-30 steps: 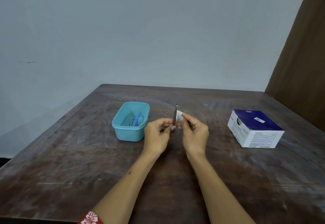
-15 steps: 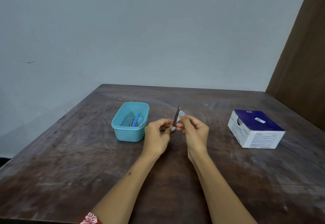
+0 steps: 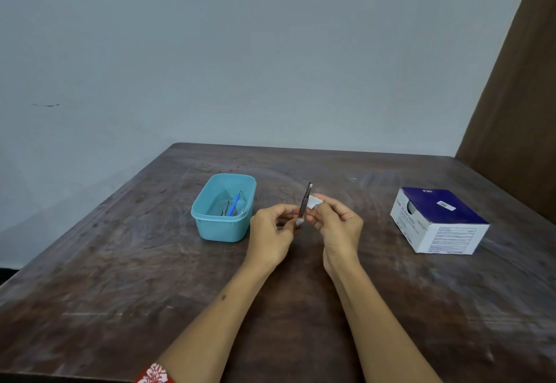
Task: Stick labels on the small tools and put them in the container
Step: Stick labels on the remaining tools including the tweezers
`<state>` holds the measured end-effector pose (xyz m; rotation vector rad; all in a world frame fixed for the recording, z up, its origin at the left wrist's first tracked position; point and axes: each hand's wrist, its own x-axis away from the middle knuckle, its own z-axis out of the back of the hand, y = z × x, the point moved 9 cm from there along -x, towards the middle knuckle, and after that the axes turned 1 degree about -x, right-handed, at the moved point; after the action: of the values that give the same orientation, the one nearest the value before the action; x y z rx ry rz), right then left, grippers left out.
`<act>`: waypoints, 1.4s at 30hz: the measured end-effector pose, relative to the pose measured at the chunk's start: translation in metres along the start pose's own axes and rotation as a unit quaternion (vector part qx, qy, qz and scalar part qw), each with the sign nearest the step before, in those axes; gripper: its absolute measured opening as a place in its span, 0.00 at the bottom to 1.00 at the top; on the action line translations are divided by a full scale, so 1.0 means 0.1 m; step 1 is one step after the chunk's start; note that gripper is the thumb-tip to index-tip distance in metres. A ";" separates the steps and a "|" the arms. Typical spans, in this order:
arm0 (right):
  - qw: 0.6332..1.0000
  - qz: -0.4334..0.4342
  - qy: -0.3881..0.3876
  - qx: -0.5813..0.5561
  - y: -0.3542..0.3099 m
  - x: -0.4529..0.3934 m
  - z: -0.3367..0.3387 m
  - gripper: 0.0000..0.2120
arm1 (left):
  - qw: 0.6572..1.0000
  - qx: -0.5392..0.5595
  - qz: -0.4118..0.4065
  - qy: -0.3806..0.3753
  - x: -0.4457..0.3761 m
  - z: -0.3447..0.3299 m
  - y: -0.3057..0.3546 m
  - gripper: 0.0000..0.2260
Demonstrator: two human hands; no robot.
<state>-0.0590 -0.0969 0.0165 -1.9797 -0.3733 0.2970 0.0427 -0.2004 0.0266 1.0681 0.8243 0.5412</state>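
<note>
Currently, two bare hands work just above a table, near its middle.

Left hand: the left hand (image 3: 272, 232) pinches the lower end of a slim dark metal tool (image 3: 305, 202), likely tweezers, holding it nearly upright so its flat side faces the other hand.

Right hand: the right hand (image 3: 338, 223) pinches a small white paper label (image 3: 314, 202) between thumb and fingertips, touching the tool's upper half, probably to wrap it on.

Tool and label: thin, rigid and smooth against soft and flexible; the label looks only partly stuck.

Container: a teal plastic container (image 3: 223, 226), rounded and rectangular with no lid, sits just left of the left hand, close enough for an easy drop. Inside lie a blue-handled tool (image 3: 233, 207) and a small metal one (image 3: 225, 208).

Box: a white and dark blue cardboard box (image 3: 440, 223) sits well to the right of the hands; its contents cannot be seen.

Table: the table (image 3: 120, 262) is dark brown wood, worn and streaked with pale scuffs.

Sleeve: a red patterned sleeve (image 3: 155, 374) shows at the table's near edge.
</note>
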 end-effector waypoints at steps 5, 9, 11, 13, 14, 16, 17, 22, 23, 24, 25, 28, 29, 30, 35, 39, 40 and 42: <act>1.000 0.011 -0.005 0.018 0.00 -0.01 -0.01 0.12 | 1.000 -0.008 -0.001 -0.002 -0.01 -0.01 -0.03 0.10; 0.998 0.040 -0.010 0.040 -0.05 -0.01 -0.01 0.12 | 1.000 -0.013 0.000 -0.001 -0.01 -0.01 -0.03 0.11; 0.998 0.045 -0.027 0.046 -0.06 0.01 -0.05 0.11 | 1.000 -0.012 -0.001 0.005 -0.01 0.00 -0.02 0.11; 0.997 0.048 -0.037 0.041 -0.07 0.02 -0.07 0.10 | 1.000 -0.014 0.000 0.011 -0.01 0.02 -0.02 0.10; 0.997 0.051 -0.040 0.037 -0.08 0.03 -0.08 0.10 | 1.000 -0.015 0.001 0.014 -0.01 0.02 -0.03 0.10; 0.997 0.056 -0.047 0.035 -0.09 0.03 -0.10 0.10 | 1.000 -0.016 0.006 0.016 -0.02 0.03 -0.03 0.10; 0.997 0.056 -0.048 0.038 -0.10 0.03 -0.11 0.10 | 1.000 -0.016 0.007 0.016 -0.03 0.03 -0.04 0.10; 0.991 0.078 -0.040 0.097 -0.08 0.00 -0.07 0.15 | 1.000 -0.010 0.004 0.009 -0.02 0.00 -0.04 0.11; 0.990 0.086 -0.040 0.107 -0.09 0.01 -0.07 0.16 | 1.000 -0.009 0.005 0.007 -0.02 0.00 -0.04 0.10; 0.989 0.091 -0.039 0.109 -0.09 0.01 -0.06 0.16 | 1.000 -0.008 0.006 0.005 -0.02 -0.01 -0.04 0.10; 0.990 0.091 -0.036 0.103 -0.10 0.01 -0.06 0.16 | 1.000 -0.006 0.009 0.003 -0.01 -0.01 -0.05 0.10; 0.992 0.093 -0.033 0.082 -0.13 0.02 -0.06 0.17 | 1.000 0.015 0.025 0.004 -0.01 -0.01 -0.06 0.10; 0.992 0.096 -0.037 0.080 -0.15 0.02 -0.07 0.17 | 0.999 0.023 0.030 0.004 -0.01 0.00 -0.06 0.10; 0.991 0.096 -0.043 0.080 -0.15 0.03 -0.08 0.17 | 0.999 0.029 0.033 0.005 0.00 0.00 -0.06 0.11; 0.992 0.076 -0.083 0.052 -0.15 0.05 -0.14 0.15 | 0.997 0.068 0.043 0.003 0.00 0.02 -0.05 0.11; 0.989 0.064 -0.127 0.043 -0.12 0.05 -0.22 0.11 | 0.994 0.101 0.047 0.006 -0.01 0.03 -0.05 0.10; 0.988 0.064 -0.133 0.053 -0.10 0.05 -0.23 0.11 | 0.994 0.103 0.045 0.002 -0.01 0.03 -0.04 0.10; 0.987 0.064 -0.129 0.076 -0.06 0.03 -0.21 0.10 | 0.994 0.104 0.044 -0.008 0.00 0.01 -0.03 0.11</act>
<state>-0.0494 -0.1112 0.0306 -1.8212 -0.3768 0.6501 0.0433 -0.2023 0.0242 1.3040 0.8348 0.5275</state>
